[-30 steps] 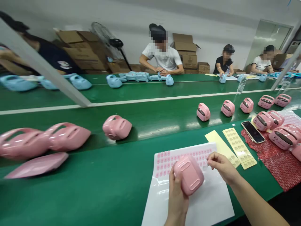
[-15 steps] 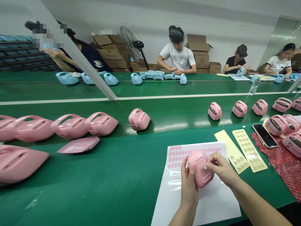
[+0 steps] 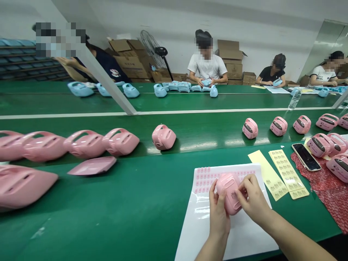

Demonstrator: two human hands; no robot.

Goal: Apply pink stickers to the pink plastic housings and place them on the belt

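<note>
Near the front edge of the green worktop [image 3: 122,203], the left hand [image 3: 219,214] and the right hand [image 3: 251,199] were both closed around a small rounded pink plastic housing [image 3: 231,192], held just above a glossy white backing sheet with rows of pink stickers [image 3: 206,224]. Just right of the sheet lay two pale yellow sticker strips [image 3: 282,172], then a black smartphone [image 3: 306,156] at the edge of a red patterned cloth [image 3: 323,181]. Finished pink housings with dark faces [image 3: 250,128] stood in a row behind, well apart from the hands. Plain pink plastic shells [image 3: 121,141] crowded the left side. Across the worktop, other people handled pale blue shells [image 3: 160,90].
</note>
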